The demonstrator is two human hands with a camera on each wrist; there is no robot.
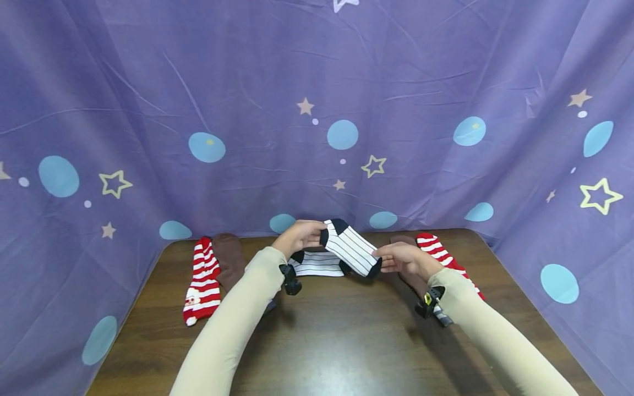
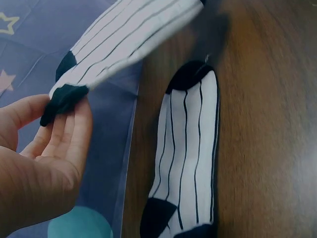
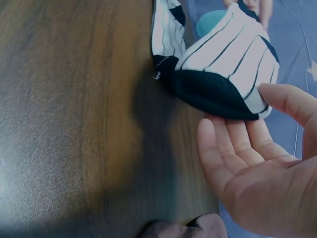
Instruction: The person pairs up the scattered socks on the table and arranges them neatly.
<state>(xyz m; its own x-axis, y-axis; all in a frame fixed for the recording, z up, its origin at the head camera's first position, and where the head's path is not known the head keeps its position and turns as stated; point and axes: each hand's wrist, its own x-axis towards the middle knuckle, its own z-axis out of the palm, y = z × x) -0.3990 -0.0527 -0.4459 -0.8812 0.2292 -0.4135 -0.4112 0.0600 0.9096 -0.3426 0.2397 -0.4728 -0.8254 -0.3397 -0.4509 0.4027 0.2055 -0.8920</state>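
**White sock (image 1: 351, 248) held by both hands**

In the head view, with twelve at the curtain (image 1: 337, 71), the white sock is raised at the table's (image 1: 337, 341) twelve o'clock. It tilts, black cuff towards ten, black toe towards four, heel at twelve. The left hand (image 1: 299, 236) pinches the cuff, thumb against fingers. The right hand (image 1: 406, 259) holds the toe end in a light pinch, thumb above, fingers beneath.

A second sock (image 1: 318, 266), also white with thin dark stripes, lies on the table just behind the left hand, partly covered in view by the raised one; whether they touch, I cannot tell.

Towards ten lie the left red sock (image 1: 204, 269) and, beside it, the left brown sock (image 1: 229, 258). Towards two lie the right brown sock (image 1: 415, 283) and the right red sock (image 1: 441, 250), both partly hidden by the right arm.
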